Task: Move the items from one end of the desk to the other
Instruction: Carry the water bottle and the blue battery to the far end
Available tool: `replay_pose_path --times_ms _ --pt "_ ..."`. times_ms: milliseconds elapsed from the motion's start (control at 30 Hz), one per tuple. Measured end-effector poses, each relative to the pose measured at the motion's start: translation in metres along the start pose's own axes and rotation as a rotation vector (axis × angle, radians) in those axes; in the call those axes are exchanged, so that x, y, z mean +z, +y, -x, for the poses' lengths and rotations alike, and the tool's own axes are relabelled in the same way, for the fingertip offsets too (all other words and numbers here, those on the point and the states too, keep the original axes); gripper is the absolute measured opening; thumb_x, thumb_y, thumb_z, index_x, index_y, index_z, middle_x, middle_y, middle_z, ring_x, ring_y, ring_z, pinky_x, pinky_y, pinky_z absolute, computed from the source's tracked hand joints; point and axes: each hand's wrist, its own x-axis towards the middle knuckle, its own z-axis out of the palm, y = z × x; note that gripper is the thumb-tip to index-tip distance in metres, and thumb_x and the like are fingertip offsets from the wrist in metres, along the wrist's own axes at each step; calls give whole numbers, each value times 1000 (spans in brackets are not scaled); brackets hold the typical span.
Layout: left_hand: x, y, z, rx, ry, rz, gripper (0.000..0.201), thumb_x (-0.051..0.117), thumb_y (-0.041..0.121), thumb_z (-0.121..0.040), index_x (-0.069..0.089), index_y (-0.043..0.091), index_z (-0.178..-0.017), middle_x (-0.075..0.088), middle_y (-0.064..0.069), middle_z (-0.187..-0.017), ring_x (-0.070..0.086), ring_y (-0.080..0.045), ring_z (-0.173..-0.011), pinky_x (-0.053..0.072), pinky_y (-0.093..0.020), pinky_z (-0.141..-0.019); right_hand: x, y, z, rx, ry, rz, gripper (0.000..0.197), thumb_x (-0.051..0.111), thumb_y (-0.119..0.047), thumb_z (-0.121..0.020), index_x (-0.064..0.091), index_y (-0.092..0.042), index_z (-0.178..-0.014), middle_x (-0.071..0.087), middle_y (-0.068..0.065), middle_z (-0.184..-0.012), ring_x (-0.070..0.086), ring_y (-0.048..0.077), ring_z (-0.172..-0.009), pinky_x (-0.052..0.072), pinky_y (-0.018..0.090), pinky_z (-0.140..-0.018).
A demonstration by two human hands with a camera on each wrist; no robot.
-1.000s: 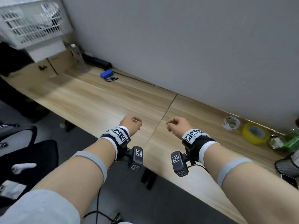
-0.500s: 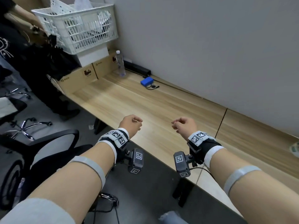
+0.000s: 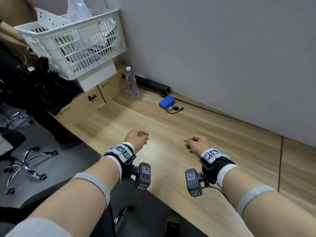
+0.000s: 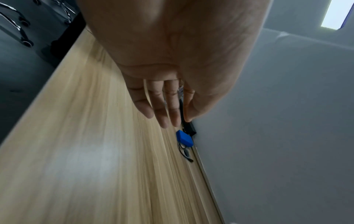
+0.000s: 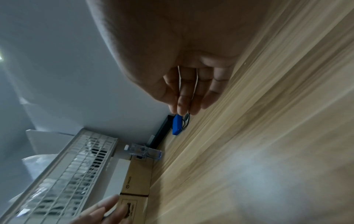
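Both hands hover above the light wood-grain desk (image 3: pixel 213 142), apart from each other. Left hand (image 3: pixel 136 138) and right hand (image 3: pixel 196 144): fingers loosely curled, nothing held, not touching the desk. Small blue rectangular box w/ a black cable (image 3: pixel 167 102) lies near the grey wall, far end; clear plastic water bottle (image 3: pixel 132 82) stands upright beside brown cardboard boxes (image 3: pixel 82 103). White plastic slatted basket (image 3: pixel 75 43) sits on top of the stack.

head: high, looking down and forward along the desk (image 3: pixel 188 134) toward the wall | left wrist: close under the palm, low over the desk | right wrist: likewise, rolled sideways | shared by all: blue box (image 3: pixel 166 102) (image 4: pixel 184 137) (image 5: pixel 177 124)
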Motion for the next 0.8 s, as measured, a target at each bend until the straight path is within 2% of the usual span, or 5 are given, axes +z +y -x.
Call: replay_pose_path --times_ms 267,400,533,667,800 --pt "-35 6 -132 -84 -33 -10 16 60 10 -90 61 13 -106 64 -8 -98 62 -20 -81 52 -30 -65 54 -43 -99 174 -115 108 3 61 -13 -90 58 -15 -89 65 6 -89 64 14 -65 49 25 -59" --pt "-48 6 -217 -140 -18 18 30 70 13 -84 54 17 -110 65 -11 -105 63 -21 -71 57 -48 -88 85 -62 -150 237 -93 143 29 65 -17 -85 53 -14 -112 65 8 -92 69 22 -76 57 34 -71" --pt "-57 10 -306 -159 15 94 54 75 14 -81 44 13 -126 59 -15 -118 59 -15 -71 55 -51 -93 123 -81 -206 256 -4 202 53 68 -34 -75 43 -22 -120 66 11 -106 72 29 -91 60 48 -85" --pt "-58 13 -387 -126 46 59 79 81 21 -75 34 17 -137 52 -11 -123 60 -30 -106 50 -48 -101 157 -98 -268 294 103 270 85 66 -50 -63 34 -22 -136 60 9 -123 66 28 -101 58 45 -89" --pt "-63 12 -449 -138 94 10 96 84 28 -69 25 22 -144 47 -15 -138 55 -37 -118 51 -52 -98 184 -119 -312 330 227 430 81 68 -55 -74 35 -11 -134 48 13 -133 59 36 -108 51 43 -90"
